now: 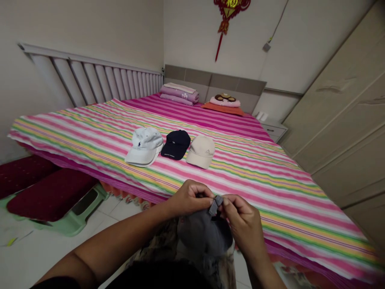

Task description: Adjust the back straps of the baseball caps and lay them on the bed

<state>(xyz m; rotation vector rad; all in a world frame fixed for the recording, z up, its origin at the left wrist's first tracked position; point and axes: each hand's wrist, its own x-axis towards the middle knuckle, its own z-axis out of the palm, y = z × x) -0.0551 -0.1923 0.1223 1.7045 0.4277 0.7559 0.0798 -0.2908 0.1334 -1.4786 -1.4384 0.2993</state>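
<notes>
A dark grey cap [204, 233] hangs low in front of me, over my lap. Both hands pinch its grey adjustment strap [215, 205] at the back opening. My left hand [194, 196] is closed on the strap from the left, thumb and forefinger together. From the right, my right hand [242, 212] grips the strap's other side. On the bed beyond lie three caps in a row: a white cap [146, 145], a navy cap [177, 144] and a beige cap [201, 151].
The bed has a striped sheet [255, 172]. Folded purple bedding [179, 94] and a pink pillow [225, 102] rest near the headboard [207, 80]. Green stools with dark red cushions [54, 194] stand at left, below a radiator [99, 78]. A wardrobe [339, 112] rises at right.
</notes>
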